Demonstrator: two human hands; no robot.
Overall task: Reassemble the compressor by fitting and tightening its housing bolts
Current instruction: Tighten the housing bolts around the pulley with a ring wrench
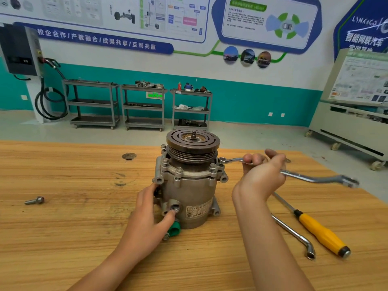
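Standing upright at bench centre, pulley [193, 141] uppermost: the compressor [189, 192]. Steadied low at its 8 o'clock by the left hand [150, 208], thumb pressed on a port boss, fingers wrapped round the side of the housing. Clenched round the shank of a ring spanner [310, 178] at 3 o'clock: the right hand [262, 175], with the near ring set down at the flange's 3 o'clock corner. Cannot tell whether seated fully on a head there, too small to make out. Judged to be mid-tightening, with several housing bolts [179, 170] already standing in the flange below the pulley.

Lying well apart at 9 o'clock on the wooden bench [63, 227]: one loose bolt [34, 200], possibly yet to be fitted. Waiting at 4 o'clock, near each other: a yellow-handled screwdriver [321, 232] and a bent socket wrench [294, 234].

Likely trouble from here:
- Slipping of a cocked or half-seated ring, rounding the head and throwing knuckles into the pulley.
- Tipping or twisting of the tall housing under a hard pull, with only one low hold to resist it.
- Pulling one corner fully home before the others, seating the flange unevenly.
- Overlooking the stray bolt at 9 o'clock
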